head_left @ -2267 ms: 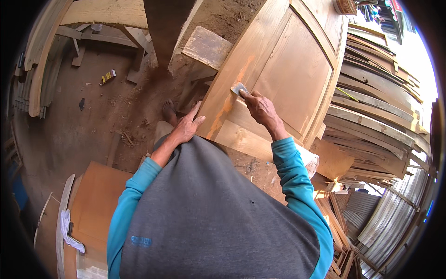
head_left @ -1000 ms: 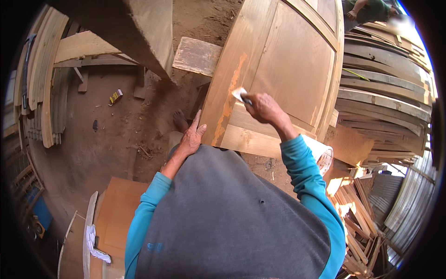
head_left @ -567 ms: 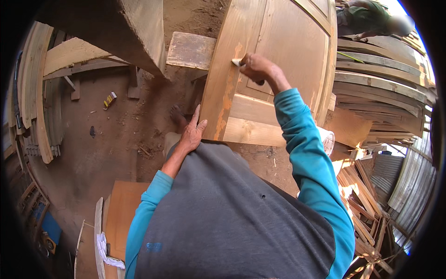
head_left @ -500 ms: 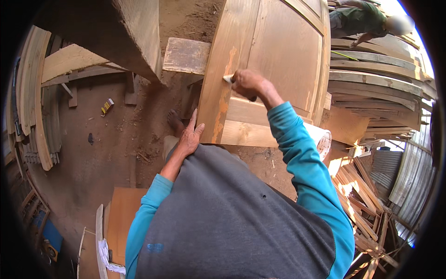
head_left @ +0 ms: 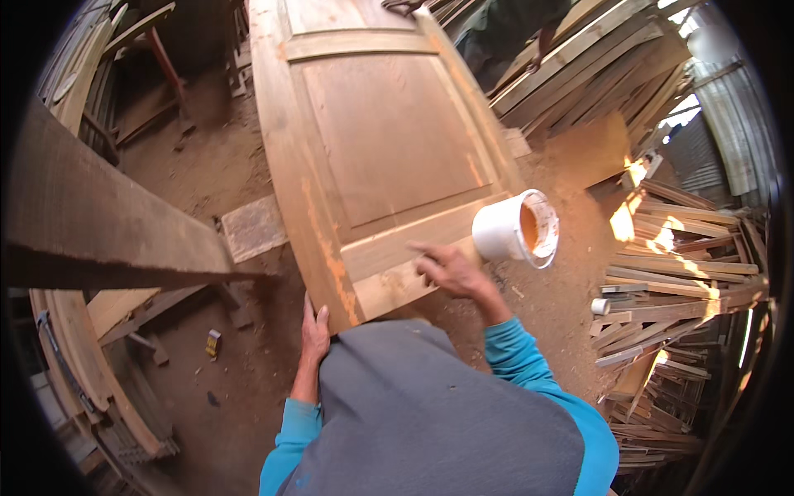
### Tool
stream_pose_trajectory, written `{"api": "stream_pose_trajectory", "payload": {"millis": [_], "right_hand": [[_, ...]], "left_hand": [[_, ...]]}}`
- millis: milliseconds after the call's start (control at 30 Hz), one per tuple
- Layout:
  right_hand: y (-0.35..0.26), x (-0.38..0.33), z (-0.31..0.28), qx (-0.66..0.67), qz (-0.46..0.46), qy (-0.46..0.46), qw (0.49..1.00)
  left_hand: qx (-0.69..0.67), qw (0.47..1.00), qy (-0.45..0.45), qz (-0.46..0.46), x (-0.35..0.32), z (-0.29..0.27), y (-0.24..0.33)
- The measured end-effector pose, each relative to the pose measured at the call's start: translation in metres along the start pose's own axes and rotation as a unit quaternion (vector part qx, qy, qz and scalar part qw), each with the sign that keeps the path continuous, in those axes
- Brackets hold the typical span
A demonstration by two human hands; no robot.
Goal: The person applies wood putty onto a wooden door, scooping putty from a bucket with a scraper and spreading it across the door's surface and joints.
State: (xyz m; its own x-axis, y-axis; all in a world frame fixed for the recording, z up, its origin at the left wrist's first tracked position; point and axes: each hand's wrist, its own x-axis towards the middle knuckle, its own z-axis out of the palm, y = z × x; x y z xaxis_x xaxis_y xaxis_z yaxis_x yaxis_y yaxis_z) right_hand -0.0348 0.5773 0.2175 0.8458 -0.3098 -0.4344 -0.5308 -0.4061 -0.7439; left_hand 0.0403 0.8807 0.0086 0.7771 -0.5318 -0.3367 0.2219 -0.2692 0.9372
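Note:
A panelled wooden door [head_left: 389, 140] lies in front of me, its near end close to my lap. Orange filler [head_left: 335, 269] is smeared along its left stile. Against the near left corner rests my left hand [head_left: 313, 335], fingers apart and holding nothing. My right hand [head_left: 451, 271] is over the bottom rail, the index finger stretched out and the others curled; blur and the hand itself hide whatever it grips. Just right of that hand, by the door's edge, is a white bucket [head_left: 500, 227] with orange filler inside.
A thick timber beam [head_left: 107, 207] crosses on the left, beside a short board [head_left: 252, 227] under the door. Stacked planks [head_left: 579, 66] and a heap of offcuts [head_left: 670, 264] lie on the right. A co-worker [head_left: 504, 37] is at the far right. A small yellow packet [head_left: 213, 343] lies on the floor.
My right hand has moved from the left stile down to the bottom rail, nearer the bucket. Its pale-bladed tool no longer shows. The view has shifted, bringing more door and bucket into sight.

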Motion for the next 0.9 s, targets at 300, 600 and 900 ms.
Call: {"api": "stream_pose_trajectory", "payload": {"millis": [300,600,900], "right_hand": [[0.082,-0.118,-0.1,0.072,0.007,0.359,0.93],[0.159,-0.162,-0.107,-0.134,0.035,0.498,0.856],[0.191,-0.153,-0.098,-0.153,0.049,0.485,0.86]], "left_hand": [[0.366,0.901,0.166,0.164,0.004,0.037,0.047],[0.278,0.843,-0.138,0.439,0.048,0.234,0.205],[0.339,0.783,-0.206,0.479,0.077,0.355,0.215]]}}
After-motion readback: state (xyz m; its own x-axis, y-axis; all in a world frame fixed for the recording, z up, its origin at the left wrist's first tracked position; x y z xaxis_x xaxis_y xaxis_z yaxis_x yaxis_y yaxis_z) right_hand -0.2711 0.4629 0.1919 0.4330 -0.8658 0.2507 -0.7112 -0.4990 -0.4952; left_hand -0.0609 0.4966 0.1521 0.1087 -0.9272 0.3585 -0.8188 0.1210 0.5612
